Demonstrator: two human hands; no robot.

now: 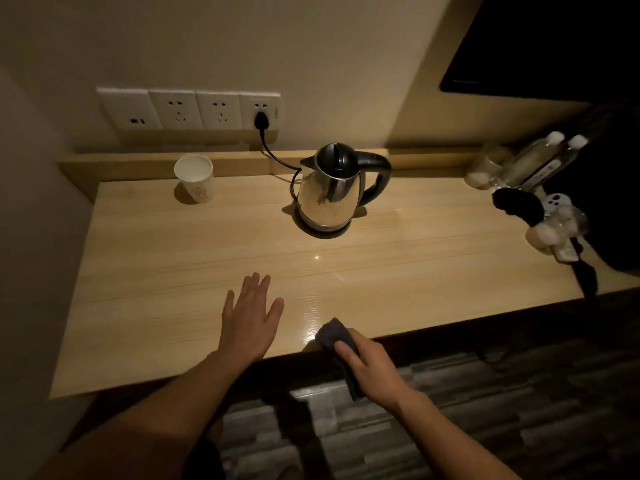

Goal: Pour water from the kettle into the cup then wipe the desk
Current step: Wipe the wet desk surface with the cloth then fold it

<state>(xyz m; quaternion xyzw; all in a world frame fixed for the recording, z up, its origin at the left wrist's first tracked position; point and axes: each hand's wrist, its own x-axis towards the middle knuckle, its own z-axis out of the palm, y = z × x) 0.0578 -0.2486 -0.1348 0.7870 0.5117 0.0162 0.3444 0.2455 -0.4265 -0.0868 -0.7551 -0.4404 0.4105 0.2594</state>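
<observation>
A steel kettle (327, 192) with a black lid and handle stands on its base near the back of the wooden desk (173, 271), its lid closed. A white paper cup (194, 178) stands upright at the back left, well apart from the kettle. My left hand (250, 315) lies flat over the desk's front part with fingers spread and nothing in it. My right hand (370, 367) is at the desk's front edge, closed on a dark grey cloth (335, 336) whose upper end touches the desk top.
A black cord runs from the kettle base to a wall socket strip (190, 109). Plastic bottles (530, 164), wrapped items and a black object crowd the desk's right end. A dark screen (554, 46) hangs at the upper right. Walls close in the left and back.
</observation>
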